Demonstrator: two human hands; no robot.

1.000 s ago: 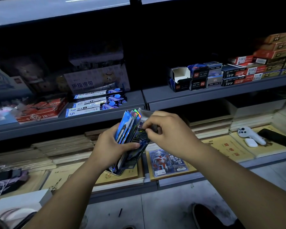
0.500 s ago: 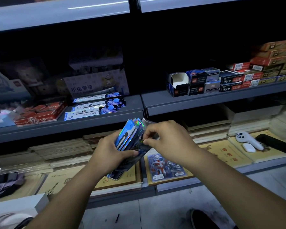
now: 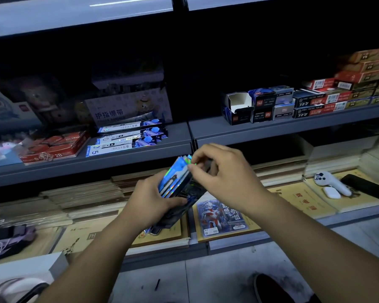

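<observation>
Stack of foil card packs [image 3: 176,184], tilting in mid-air in front of the shelving, just above the near edge of the lower shelf [image 3: 239,240]. The fingers [image 3: 175,201] of the left hand [image 3: 149,197] are wrapping round the stack's lower half, with the thumb lying across its front face. The right hand [image 3: 225,178] is pinching the stack's top edge, its thumb and forefinger closing narrowly on the foil. Directly beneath the hands, a single card pack [image 3: 220,216] is lying flat on yellow booklets [image 3: 302,200] on the lower shelf. Farther right on that shelf, a white controller [image 3: 330,182], a white case [image 3: 332,192] touching it and a black phone [image 3: 368,186] are resting. On the middle shelf [image 3: 140,155], blue-and-white packets [image 3: 127,138] are lying far left of the hands, and small boxes [image 3: 269,103] are standing far right.
</observation>
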